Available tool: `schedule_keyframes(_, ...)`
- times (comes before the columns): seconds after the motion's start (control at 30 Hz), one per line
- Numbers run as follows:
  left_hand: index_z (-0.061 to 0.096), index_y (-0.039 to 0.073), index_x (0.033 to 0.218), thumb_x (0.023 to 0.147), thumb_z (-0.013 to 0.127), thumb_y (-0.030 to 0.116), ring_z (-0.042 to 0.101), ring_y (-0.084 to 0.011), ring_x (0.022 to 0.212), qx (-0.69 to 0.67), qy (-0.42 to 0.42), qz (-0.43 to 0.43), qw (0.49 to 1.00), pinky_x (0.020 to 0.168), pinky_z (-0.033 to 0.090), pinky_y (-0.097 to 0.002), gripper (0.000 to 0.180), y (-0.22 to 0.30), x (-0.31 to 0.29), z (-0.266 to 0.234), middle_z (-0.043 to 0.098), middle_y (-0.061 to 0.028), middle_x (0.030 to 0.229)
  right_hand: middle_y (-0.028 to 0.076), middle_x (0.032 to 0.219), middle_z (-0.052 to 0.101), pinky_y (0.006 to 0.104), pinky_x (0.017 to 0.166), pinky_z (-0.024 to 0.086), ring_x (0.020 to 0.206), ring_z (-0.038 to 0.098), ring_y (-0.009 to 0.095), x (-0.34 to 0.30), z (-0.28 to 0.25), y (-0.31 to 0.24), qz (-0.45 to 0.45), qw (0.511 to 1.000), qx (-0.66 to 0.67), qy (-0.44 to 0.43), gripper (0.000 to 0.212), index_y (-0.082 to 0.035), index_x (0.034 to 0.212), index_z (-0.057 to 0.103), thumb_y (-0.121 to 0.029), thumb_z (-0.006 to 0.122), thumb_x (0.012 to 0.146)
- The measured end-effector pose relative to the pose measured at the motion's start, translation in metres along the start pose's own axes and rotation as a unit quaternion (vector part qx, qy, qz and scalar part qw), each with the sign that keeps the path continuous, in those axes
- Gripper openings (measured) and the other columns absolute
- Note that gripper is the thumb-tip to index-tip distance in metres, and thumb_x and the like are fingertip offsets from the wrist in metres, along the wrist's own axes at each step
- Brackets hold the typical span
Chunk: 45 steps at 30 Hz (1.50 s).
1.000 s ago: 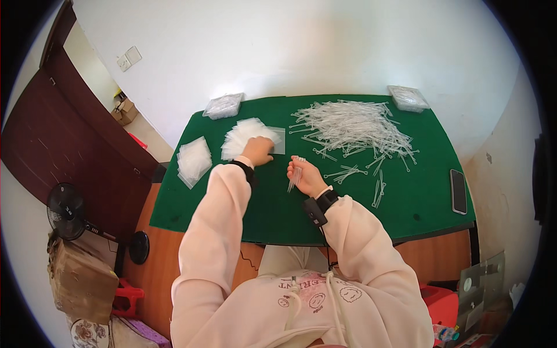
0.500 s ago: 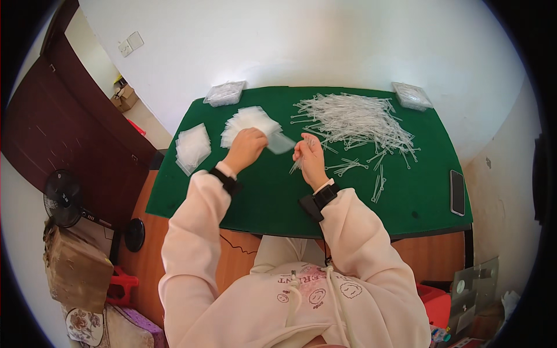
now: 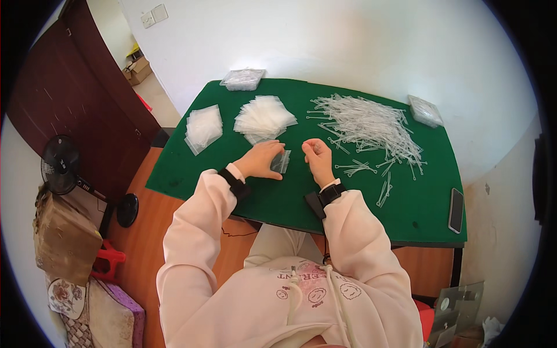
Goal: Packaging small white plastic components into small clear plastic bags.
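Note:
My left hand (image 3: 262, 160) curves its thumb and fingers around a small clear plastic bag (image 3: 282, 161), just on the near side of a fanned stack of clear bags (image 3: 264, 116). Close by on the right, my right hand (image 3: 319, 161) is closed, fingertips pinched together. It holds thin clear plastic sticks, now mostly hidden by the fingers. A large heap of such loop-ended sticks (image 3: 365, 124) lies beyond it, with a few loose sticks (image 3: 355, 168) on the heap's near side.
Another stack of clear bags (image 3: 204, 126) lies at the left of the green-covered table (image 3: 278, 209). Filled clear plastic boxes stand at the back left (image 3: 242, 79) and back right (image 3: 425, 110). A phone (image 3: 456, 210) rests near the right edge.
My left hand has drawn the bag off the fanned stack and brought it nearer. The sticks that poked out below my right hand no longer show there. The whole view has shifted slightly.

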<state>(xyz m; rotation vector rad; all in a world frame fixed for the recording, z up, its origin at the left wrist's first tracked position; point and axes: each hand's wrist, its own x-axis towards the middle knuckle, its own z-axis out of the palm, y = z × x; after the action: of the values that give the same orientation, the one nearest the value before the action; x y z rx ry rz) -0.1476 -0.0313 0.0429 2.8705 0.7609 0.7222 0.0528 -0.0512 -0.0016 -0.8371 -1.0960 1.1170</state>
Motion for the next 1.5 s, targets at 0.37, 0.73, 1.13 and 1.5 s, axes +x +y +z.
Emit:
schedule_keyframes(0.37, 0.048, 0.005, 0.094, 0.054, 0.079, 0.031, 0.053, -0.032, 0.09, -0.09, -0.091, -0.067, 0.99, 0.074, 0.043, -0.0378, 0.056, 0.0, 0.014, -0.002, 0.056, -0.0127, 0.091, -0.005, 0.06, 0.05, 0.0185, 0.045, 0.032, 0.051, 0.042, 0.002, -0.002, -0.002, 0.001, -0.016, 0.999, -0.031, -0.014, 0.012, -0.004, 0.076, 0.058, -0.012, 0.063, 0.082)
schedule_keyframes(0.73, 0.048, 0.006, 0.094, 0.052, 0.08, 0.028, 0.054, -0.0296, 0.091, -0.033, 0.051, 0.014, 0.998, 0.084, 0.039, -0.0383, 0.057, 0.024, 0.044, -0.001, 0.057, -0.0098, 0.09, -0.003, 0.067, 0.052, 0.0205, 0.052, 0.036, 0.058, 0.046, 0.005, 0.006, -0.009, 0.019, -0.033, 0.998, -0.059, -0.002, 0.011, -0.002, 0.079, 0.056, -0.009, 0.064, 0.079)
schedule_keyframes(1.13, 0.051, 0.007, 0.105, 0.054, 0.079, 0.027, 0.052, -0.0292, 0.097, -0.058, 0.02, 0.049, 0.997, 0.091, 0.036, -0.0395, 0.061, 0.036, 0.05, 0.008, 0.057, -0.0079, 0.098, -0.003, 0.07, 0.054, 0.0206, 0.054, 0.038, 0.062, 0.047, 0.005, 0.002, -0.003, 0.007, -0.03, 0.999, -0.029, 0.011, 0.012, -0.003, 0.08, 0.056, -0.005, 0.066, 0.074)
schedule_keyframes(1.5, 0.046, 0.007, 0.116, 0.054, 0.079, 0.024, 0.047, -0.0285, 0.103, -0.06, 0.064, -0.023, 0.996, 0.095, 0.033, -0.0399, 0.072, 0.044, 0.044, 0.014, 0.052, -0.0101, 0.106, -0.003, 0.066, 0.053, 0.0205, 0.051, 0.036, 0.059, 0.045, 0.004, 0.002, -0.005, 0.009, -0.039, 0.996, -0.085, 0.002, 0.015, -0.004, 0.072, 0.056, -0.005, 0.071, 0.07)
